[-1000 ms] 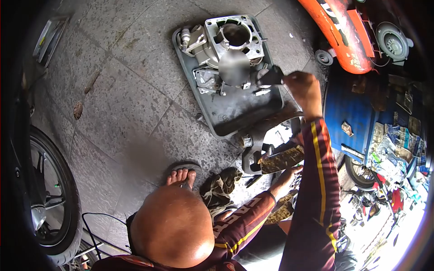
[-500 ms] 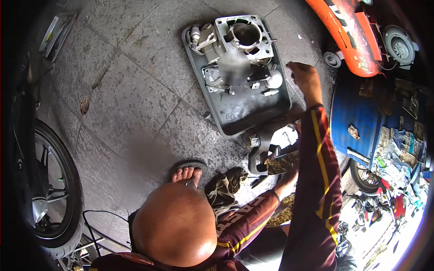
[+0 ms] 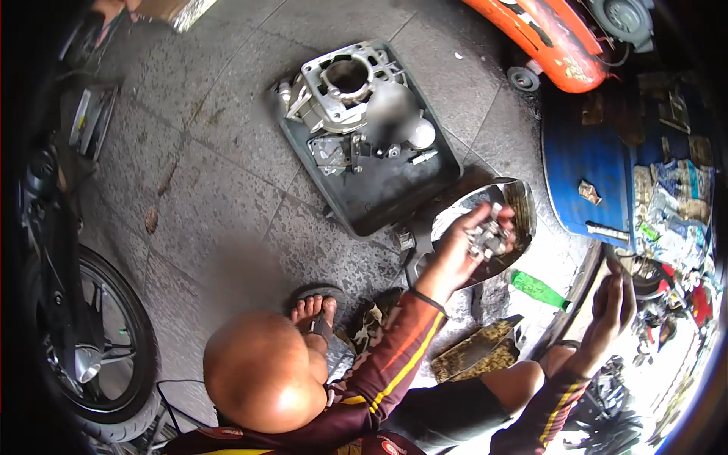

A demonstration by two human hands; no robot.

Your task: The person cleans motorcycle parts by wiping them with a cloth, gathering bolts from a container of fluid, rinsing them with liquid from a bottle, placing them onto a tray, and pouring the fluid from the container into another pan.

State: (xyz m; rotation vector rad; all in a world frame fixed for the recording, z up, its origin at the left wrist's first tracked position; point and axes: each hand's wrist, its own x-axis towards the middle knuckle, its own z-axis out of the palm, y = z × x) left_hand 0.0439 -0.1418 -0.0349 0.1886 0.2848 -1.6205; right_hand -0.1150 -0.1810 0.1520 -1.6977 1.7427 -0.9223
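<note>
My left hand (image 3: 476,241) is cupped palm up around a handful of small metal parts (image 3: 491,239) that look like bolts. It is above a cut-open container (image 3: 523,199) with a dark rim and a handle. Off to the right, my right hand (image 3: 613,305) has its fingers stretched out, slightly blurred, with nothing visible in it. A green bottle (image 3: 540,290) lies between the two hands. Beyond the container, a dark tray (image 3: 379,216) holds an engine cylinder block (image 3: 345,95), a metal bracket-like part (image 3: 330,154) and a pale round part (image 3: 421,134).
A motorcycle wheel (image 3: 98,334) stands at the left. At the upper right are an orange tank on wheels (image 3: 561,53) and a blue panel (image 3: 588,174). A stained flat piece (image 3: 478,350) is near my legs. My sandalled foot (image 3: 315,311) rests on the tiled floor (image 3: 227,144).
My left hand has come up over the container, showing small metal parts. My right hand has moved from beside the tray down to the right. The view has shifted, and the green bottle now shows.
</note>
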